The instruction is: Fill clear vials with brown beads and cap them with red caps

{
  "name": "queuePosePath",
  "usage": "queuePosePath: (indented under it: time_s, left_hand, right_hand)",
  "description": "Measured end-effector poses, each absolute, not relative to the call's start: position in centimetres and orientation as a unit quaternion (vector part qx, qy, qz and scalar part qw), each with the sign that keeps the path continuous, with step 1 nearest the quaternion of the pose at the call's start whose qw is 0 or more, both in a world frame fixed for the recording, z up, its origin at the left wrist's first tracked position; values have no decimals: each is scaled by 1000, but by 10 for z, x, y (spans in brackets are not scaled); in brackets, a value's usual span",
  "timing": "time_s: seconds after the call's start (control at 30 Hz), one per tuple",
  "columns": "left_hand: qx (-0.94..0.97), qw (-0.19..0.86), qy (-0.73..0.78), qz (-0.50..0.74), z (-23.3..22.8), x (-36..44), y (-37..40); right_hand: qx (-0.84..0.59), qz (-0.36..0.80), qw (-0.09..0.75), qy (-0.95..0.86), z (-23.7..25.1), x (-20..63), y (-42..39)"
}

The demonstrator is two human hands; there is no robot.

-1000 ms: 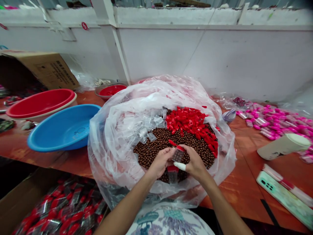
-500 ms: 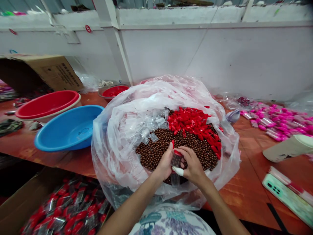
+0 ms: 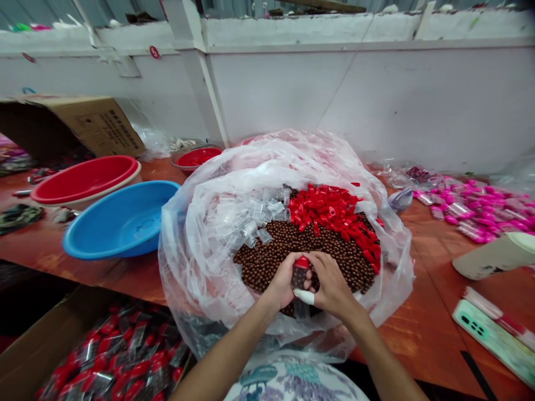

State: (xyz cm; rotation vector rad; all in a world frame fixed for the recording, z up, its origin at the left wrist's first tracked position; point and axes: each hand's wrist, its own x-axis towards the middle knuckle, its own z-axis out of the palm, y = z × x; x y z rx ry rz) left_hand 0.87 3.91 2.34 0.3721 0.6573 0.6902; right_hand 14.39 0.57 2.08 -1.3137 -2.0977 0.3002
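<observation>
So the big clear plastic bag (image 3: 200, 234) takes up the middle of the orange table (image 3: 418, 328), rolled open with a heap of brown beads (image 3: 271, 250) inside, a pile of red caps (image 3: 330, 214) at the back of it and loose clear tubes (image 3: 251, 220) on the left side. Blue basin (image 3: 119, 220) and red basin (image 3: 83, 178) sit off to the left, pink capped tubes (image 3: 472, 209) on the right, and a box of finished red-capped ones (image 3: 121, 362) lies down below the table edge.

What changed: half a second ago the red cap was only pinched in the left fingertips above the tube, now it sits on top of the small tube (image 3: 299, 274), which looks full of beads. So this one reads as capped, or close to it.

Left hand (image 3: 282, 281) and right hand (image 3: 332, 284) are both curled tight around that tube, fingers closed narrow, right over the near edge of the beads. A second clear tube (image 3: 300, 309) pokes out under the right hand.
</observation>
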Motion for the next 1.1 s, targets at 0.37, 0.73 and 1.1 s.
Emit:
queuePosePath:
  time_s: [0.37, 0.73, 1.1]
  left_hand:
    - [455, 685, 415, 389, 16, -1, 33]
    - [823, 59, 544, 152, 5, -84, 118]
    - [758, 343, 499, 243, 3, -64, 106]
  right_hand:
    - [-473, 42, 315, -822, 3, 149, 2]
    - [-542, 125, 232, -798, -5, 201, 15]
    - [-622, 42, 272, -733, -13, 179, 115]
